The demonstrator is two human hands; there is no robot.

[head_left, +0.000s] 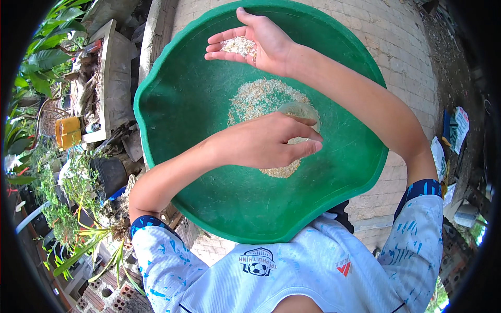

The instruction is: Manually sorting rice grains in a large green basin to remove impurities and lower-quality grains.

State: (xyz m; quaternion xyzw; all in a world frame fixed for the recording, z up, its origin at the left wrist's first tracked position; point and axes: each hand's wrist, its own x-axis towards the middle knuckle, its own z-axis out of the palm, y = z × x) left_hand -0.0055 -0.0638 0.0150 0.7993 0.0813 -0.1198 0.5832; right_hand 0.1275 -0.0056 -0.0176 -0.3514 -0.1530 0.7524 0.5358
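Observation:
A wide green plastic basin [209,203] with a wavy rim lies in front of my body, its near edge against my shirt. Pale and tan grains that look like rice [255,99] are spread loosely over its middle. My right hand [255,44], palm up near the far rim, carries a small heap of the same grains on its cupped palm and fingers. Over the middle of the basin, my left hand [271,138] is bent palm down around a clear plastic cup [300,110]. The cup's lower part and some of that hand's fingers are hidden.
Paving bricks [402,57] surround the basin. To the left stand leafy plants [47,62], a pale slab-like trough [117,78], a yellow container [68,132] and a dark pot [108,175]. Plastic bags [459,130] and clutter lie along the right side.

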